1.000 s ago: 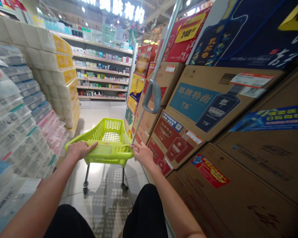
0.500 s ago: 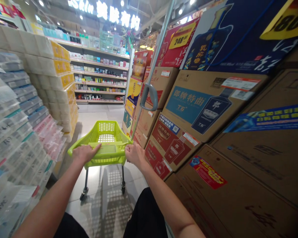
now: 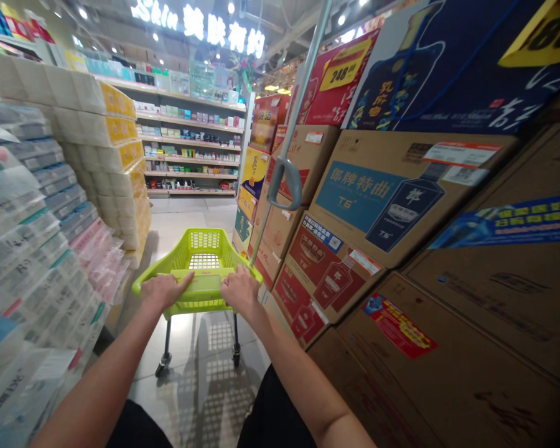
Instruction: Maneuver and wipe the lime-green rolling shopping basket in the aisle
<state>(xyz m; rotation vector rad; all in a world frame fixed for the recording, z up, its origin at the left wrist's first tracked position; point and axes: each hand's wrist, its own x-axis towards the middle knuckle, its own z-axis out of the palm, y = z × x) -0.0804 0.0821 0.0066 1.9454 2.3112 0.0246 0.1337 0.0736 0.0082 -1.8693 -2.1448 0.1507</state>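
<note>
A lime-green plastic shopping cart (image 3: 198,306) stands in front of me, with a lattice basket and dark legs on casters. My left hand (image 3: 163,291) is closed round the left part of its handle bar, thumb along the top. On the right part of the same bar lies my right hand (image 3: 241,287), its fingers curled over it. A thin metal pole (image 3: 303,87) slants upward from the cart's right corner, close to the right hand, with a grey loop handle (image 3: 295,182) partway up. The visible part of the basket floor shows no goods.
Stacked cartons (image 3: 354,199) of bottled liquor line the right side closely. Packs of tissue paper (image 3: 116,137) and plastic-wrapped packs (image 3: 32,249) are piled on the left. A tiled floor (image 3: 182,211) runs ahead to shelves (image 3: 191,146) of small boxed goods.
My right hand has shifted left along the handle bar, from the cart's right corner inward. My left hand keeps its place on the bar. The view has shifted only slightly.
</note>
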